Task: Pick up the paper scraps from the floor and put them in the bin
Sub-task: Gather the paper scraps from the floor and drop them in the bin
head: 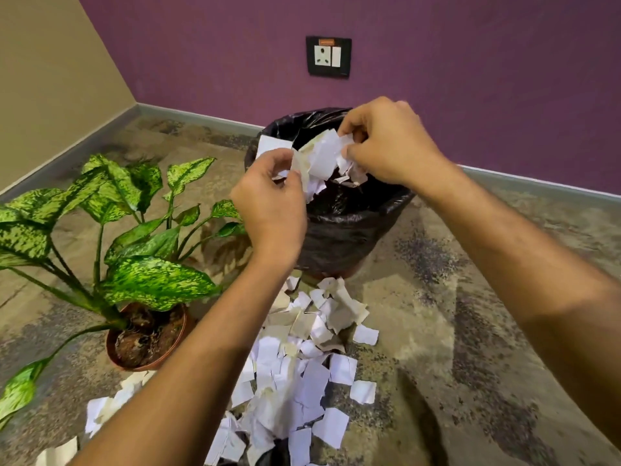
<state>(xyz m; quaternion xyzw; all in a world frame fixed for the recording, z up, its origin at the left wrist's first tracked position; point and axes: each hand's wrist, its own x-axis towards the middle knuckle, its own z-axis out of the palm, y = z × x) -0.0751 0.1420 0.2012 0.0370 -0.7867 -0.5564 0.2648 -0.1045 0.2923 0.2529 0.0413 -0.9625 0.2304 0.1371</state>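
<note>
A mottled grey-brown stone floor (437, 314) meets a purple wall (470, 79) with one socket plate (328, 56) and a beige side wall (50, 79). One round bin (349, 237), lined with a crinkled glossy black bag, stands beside one potted plant (134, 230) with speckled green leaves in a terracotta pot. Above the bin's mouth the left hand (272, 200) and right hand (389, 146) each have their grip closed on a bunch of torn white paper scraps (319, 156), while many more scraps, too many to count, lie in a pile (302, 364) on the floor before the bin.

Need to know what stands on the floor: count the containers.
2. The bin stands near the purple wall, under both hands; the plant pot stands to its left. Others may lie outside the view.
</note>
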